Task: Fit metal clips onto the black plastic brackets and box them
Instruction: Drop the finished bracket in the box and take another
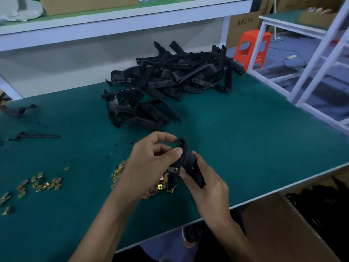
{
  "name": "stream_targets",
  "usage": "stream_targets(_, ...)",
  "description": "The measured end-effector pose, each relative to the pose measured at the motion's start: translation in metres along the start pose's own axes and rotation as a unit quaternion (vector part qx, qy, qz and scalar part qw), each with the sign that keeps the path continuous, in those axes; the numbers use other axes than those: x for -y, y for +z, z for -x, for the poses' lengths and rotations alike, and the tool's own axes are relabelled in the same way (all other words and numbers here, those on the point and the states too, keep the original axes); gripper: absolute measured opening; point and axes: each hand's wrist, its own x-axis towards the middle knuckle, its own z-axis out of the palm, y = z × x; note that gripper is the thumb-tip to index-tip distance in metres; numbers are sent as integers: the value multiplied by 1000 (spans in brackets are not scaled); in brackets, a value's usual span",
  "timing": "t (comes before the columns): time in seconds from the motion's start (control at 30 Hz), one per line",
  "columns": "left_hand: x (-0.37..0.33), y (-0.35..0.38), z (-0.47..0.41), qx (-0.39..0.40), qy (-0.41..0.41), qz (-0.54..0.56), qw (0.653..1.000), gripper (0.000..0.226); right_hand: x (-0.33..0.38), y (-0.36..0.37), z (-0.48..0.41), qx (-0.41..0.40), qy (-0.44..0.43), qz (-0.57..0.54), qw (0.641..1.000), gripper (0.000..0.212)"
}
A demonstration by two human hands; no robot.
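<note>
Step in hand: seating a clip on one bracket. We hold a black plastic bracket (189, 161) in the air just above the tabletop (245, 148), over the near heap of metal clips (160, 187). The right hand (209, 188) wraps the lower body of the part, fingers curled round it. The left hand (149, 163) pinches the upper end: the thumb presses the face just below the round eyelet and the forefinger arches over the top. One brass-coloured clip (174, 170) sits at the bracket's side tab, between the two hands. Whether it is fully home we cannot tell; the view is soft there.

Judgement on method: we steady the body with the right hand and let the left do the pushing. The clip should slide square along the tab until its hole lines up with the hole beneath. A skewed clip will likely bind or spring off into the heap. We check the seat by feel before boxing.

Stock: the pile of brackets (170, 82) lies at the far side of the tabletop, well apart from the hands. A second scatter of clips (37, 184) lies to the left. The cardboard box (273, 224) stands below the near-right edge with dark parts (321, 203) inside, probably finished ones. Judging by the pile, much work remains.
</note>
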Motion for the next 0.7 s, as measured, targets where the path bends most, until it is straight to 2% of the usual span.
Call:
stream_targets(0.13, -6, 24, 6, 31, 30, 0, 999, 18, -4, -28, 19, -11, 64, -73, 995, 68)
stream_targets(0.23, 6, 49, 5, 61, 42, 20, 997, 14, -28, -64, 52, -65, 132, -74, 986, 66)
stream_targets(0.33, 27, 72, 2, 106, 28, 60, 992, 17, -55, -102, 94, -141, 241, -102, 955, 57)
stream_targets(0.5, 47, 94, -1, 172, 43, 73, 981, 24, -94, -185, 129, -274, 316, -93, 904, 46)
stream_targets(0.53, 49, 96, -1, 174, 42, 67, 982, 24, -105, -205, 125, -302, 325, -105, 890, 52)
stream_targets(0.63, 51, 98, -1, 180, 37, 44, 982, 22, -133, -262, 103, -388, 358, -173, 831, 103)
stream_targets(0.7, 52, 93, 0, 179, 35, 18, 983, 27, -144, -283, 87, -415, 385, -173, 806, 116)
